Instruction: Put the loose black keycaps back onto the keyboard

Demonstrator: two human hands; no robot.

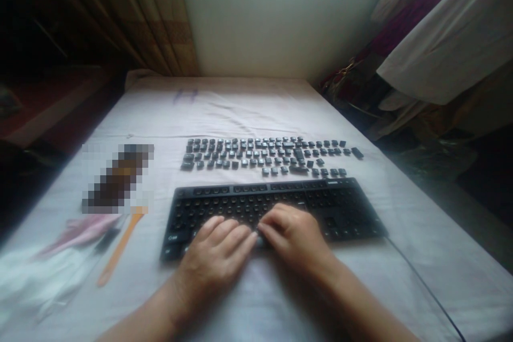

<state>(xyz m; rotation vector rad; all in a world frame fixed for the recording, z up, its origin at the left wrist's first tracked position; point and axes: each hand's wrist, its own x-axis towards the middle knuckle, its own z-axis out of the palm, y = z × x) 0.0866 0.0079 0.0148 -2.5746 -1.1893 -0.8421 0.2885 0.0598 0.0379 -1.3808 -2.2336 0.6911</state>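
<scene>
A black keyboard (348, 214) lies on the cloth-covered table, most of its key positions bare of caps. My left hand (218, 248) rests on its lower left part, fingers together and bent over the keys. Just right of it, my right hand (294, 232) is closed in a pinch at the lower middle of the keyboard; whatever is between its fingertips is too small to make out. The fingertips of both hands are close together. Behind the keyboard, loose black keycaps (244, 154) stand in rows.
An orange flat tool (120, 248) lies left of the keyboard, beside a pink and white cloth (80, 232) and a blurred-out dark item (118, 179). A cable (425, 284) runs from the keyboard towards the lower right. Fabric hangs at the right over the table's edge.
</scene>
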